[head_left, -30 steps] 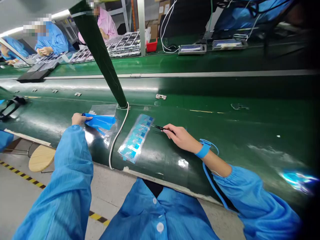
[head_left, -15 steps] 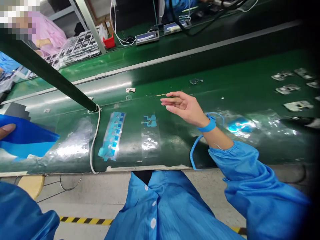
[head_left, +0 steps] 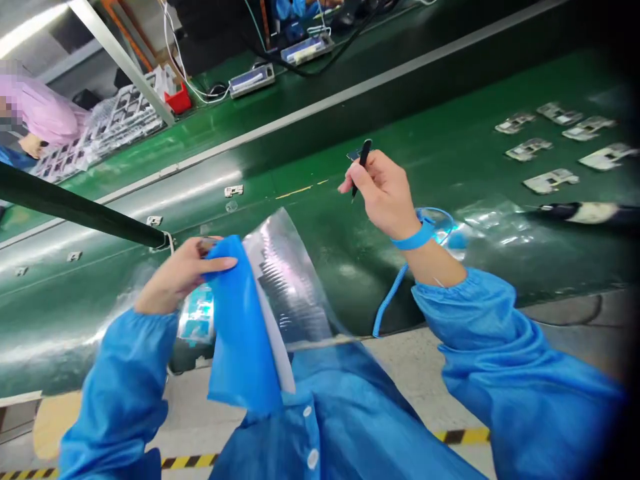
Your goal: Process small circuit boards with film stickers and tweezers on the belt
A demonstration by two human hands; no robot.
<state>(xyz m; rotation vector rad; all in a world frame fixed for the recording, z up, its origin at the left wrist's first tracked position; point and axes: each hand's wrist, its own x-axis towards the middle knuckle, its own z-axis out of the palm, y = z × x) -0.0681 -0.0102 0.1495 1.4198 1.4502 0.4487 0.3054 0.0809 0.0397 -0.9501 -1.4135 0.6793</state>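
My left hand (head_left: 183, 270) is closed on a blue film sheet (head_left: 240, 333), thumb on top. A white layer and a clear plastic sheet (head_left: 293, 287) fan out beside the film, over the front edge of the green work surface. My right hand (head_left: 385, 190), with a blue wrist strap (head_left: 415, 237), is closed around slim black tweezers (head_left: 365, 155), tip pointing down. A small dark cut-out part (head_left: 353, 155) lies just behind them. Partly hidden under my left hand is a strip of light-blue film pieces (head_left: 197, 317).
Several metal parts (head_left: 550, 181) lie at the right, near a black-handled tool (head_left: 575, 212). More small parts (head_left: 233, 191) lie at the left. A dark green post (head_left: 85, 207) crosses the left side. A coiled blue cord (head_left: 390, 300) hangs over the front edge. A person in pink (head_left: 50, 110) is at the far left.
My left hand has come in from the left edge with the blue film, now over the front edge. My right hand has closed, and black tweezers now show in it. The view has shifted.
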